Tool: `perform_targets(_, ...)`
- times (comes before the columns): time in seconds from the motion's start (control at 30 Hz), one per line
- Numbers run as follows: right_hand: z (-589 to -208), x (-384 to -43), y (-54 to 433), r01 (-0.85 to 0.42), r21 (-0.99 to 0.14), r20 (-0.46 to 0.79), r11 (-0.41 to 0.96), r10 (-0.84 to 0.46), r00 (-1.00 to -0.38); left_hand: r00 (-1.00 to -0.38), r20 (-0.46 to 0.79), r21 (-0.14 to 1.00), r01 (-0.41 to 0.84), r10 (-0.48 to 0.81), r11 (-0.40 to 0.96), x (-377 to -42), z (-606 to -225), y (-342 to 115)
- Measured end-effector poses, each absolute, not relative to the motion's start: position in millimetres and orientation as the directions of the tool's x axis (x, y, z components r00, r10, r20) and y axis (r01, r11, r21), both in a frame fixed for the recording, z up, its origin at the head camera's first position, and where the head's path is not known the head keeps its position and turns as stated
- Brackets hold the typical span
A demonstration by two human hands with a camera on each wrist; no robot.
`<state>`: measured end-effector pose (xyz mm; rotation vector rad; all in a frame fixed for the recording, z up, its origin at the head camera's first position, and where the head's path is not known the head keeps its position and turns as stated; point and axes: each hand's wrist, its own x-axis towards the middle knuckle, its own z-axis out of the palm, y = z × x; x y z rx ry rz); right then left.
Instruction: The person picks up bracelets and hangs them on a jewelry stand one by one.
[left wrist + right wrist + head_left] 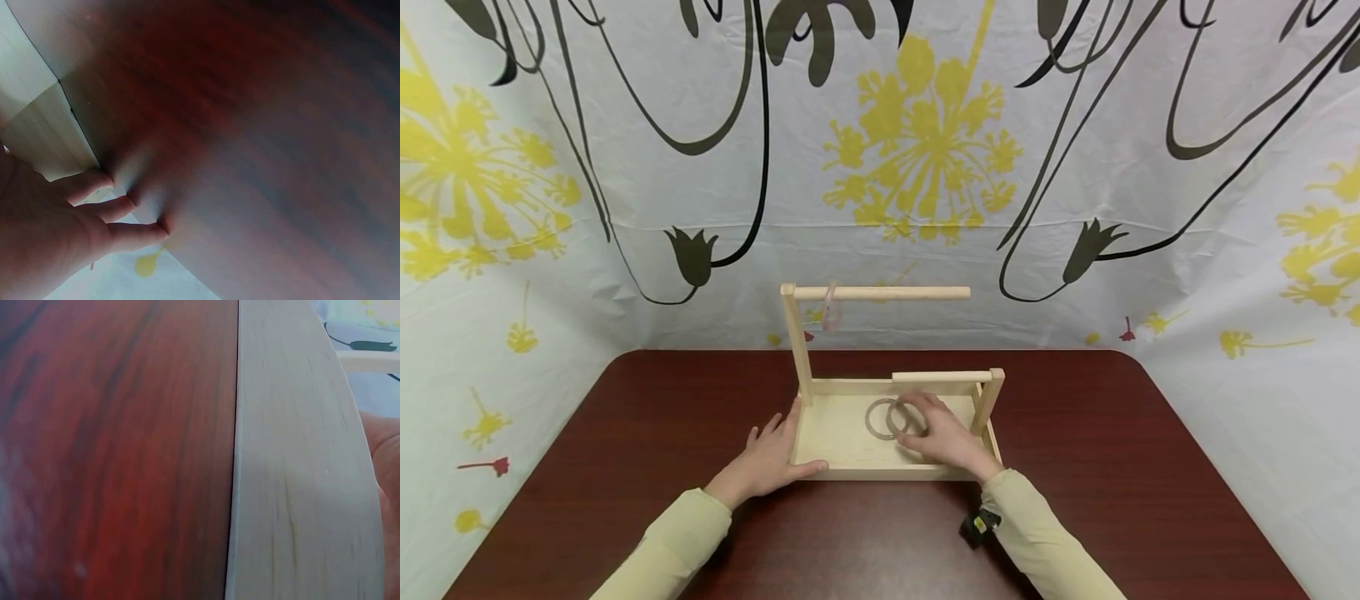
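Pale, grained wooden tray [842,429]; taupe rings [868,419]; dark-streaked red-brown table [625,467]; white curtain [805,187] with yellow, charcoal florals; beige sleeves [685,533]

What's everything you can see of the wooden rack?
The pale wooden rack stands upright on the table: a shallow tray with a tall left post and shorter right post, each bearing an inward horizontal rod. One ring hangs from the upper rod; another lies in the tray. The left hand touches the tray's left end.
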<state>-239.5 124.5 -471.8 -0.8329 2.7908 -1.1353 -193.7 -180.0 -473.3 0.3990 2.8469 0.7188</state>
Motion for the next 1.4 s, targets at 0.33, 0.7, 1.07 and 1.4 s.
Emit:
perform_targets(0.33, -471.9, -233.3, 114.7, -0.546, -0.622, 0.186, 0.561, -0.572, -0.799, -0.948, -0.106, 0.489, 0.213, 0.3, 0.846, -192.7, -471.3, -179.2)
perform_targets(0.7, -476.8, -233.8, 102.2, -0.59, -0.605, 0.201, 0.534, -0.615, -0.763, -0.948, -0.11, 0.487, 0.211, 0.299, 0.848, -191.9, -471.1, -179.2)
perform_targets(1.07, -475.9, -235.8, 83.9, -0.627, -0.595, 0.219, 0.502, -0.65, -0.728, -0.951, -0.099, 0.479, 0.213, 0.294, 0.852, -193.7, -472.9, -179.1)
perform_targets(1.4, -478.0, -237.6, 78.2, -0.63, -0.594, 0.209, 0.501, -0.66, -0.722, -0.951, -0.1, 0.473, 0.213, 0.292, 0.855, -195.1, -473.3, -179.6)
